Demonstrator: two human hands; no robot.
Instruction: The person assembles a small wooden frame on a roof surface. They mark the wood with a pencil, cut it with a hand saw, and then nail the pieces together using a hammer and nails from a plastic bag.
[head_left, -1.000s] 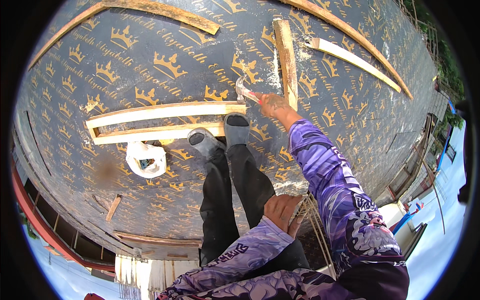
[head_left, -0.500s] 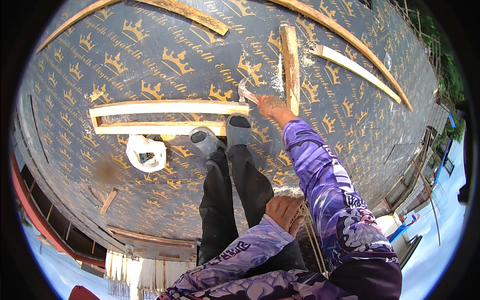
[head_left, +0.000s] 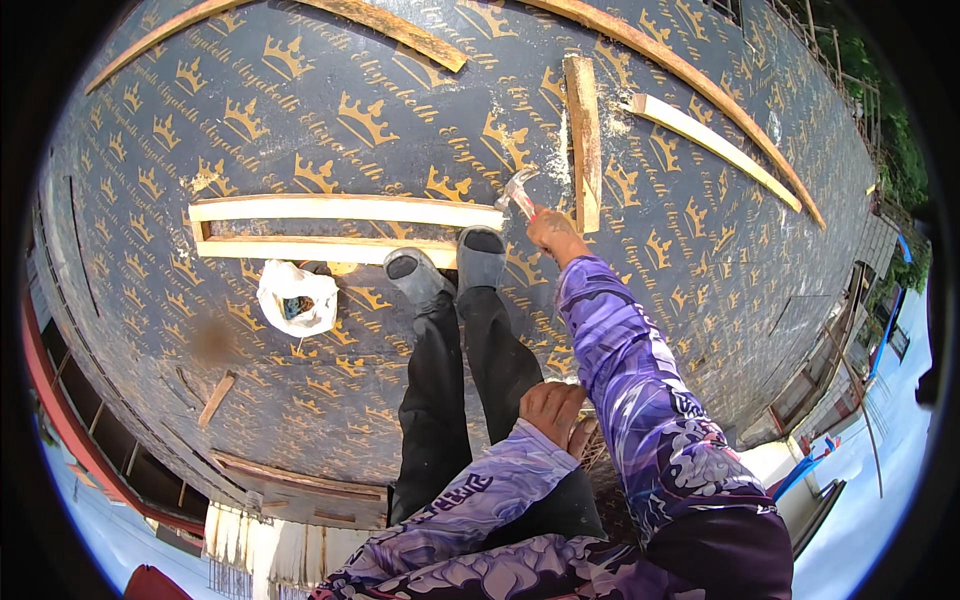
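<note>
My right hand (head_left: pixel 553 232) grips a hammer (head_left: pixel 518 192), its head now lifted just left of the short upright batten (head_left: pixel 583 140) on the dark crown-printed panel (head_left: pixel 300 100); half a second ago it sat lower, nearer my hand, so I judge a swing is under way. My left hand (head_left: pixel 556 412) rests half-curled on my thigh, holding nothing I can make out. My grey shoes (head_left: pixel 450 268) stand near two long battens (head_left: pixel 330 228); a white bag (head_left: pixel 296 298) lies left. No nail is discernible; my fist hides most of the handle.
</note>
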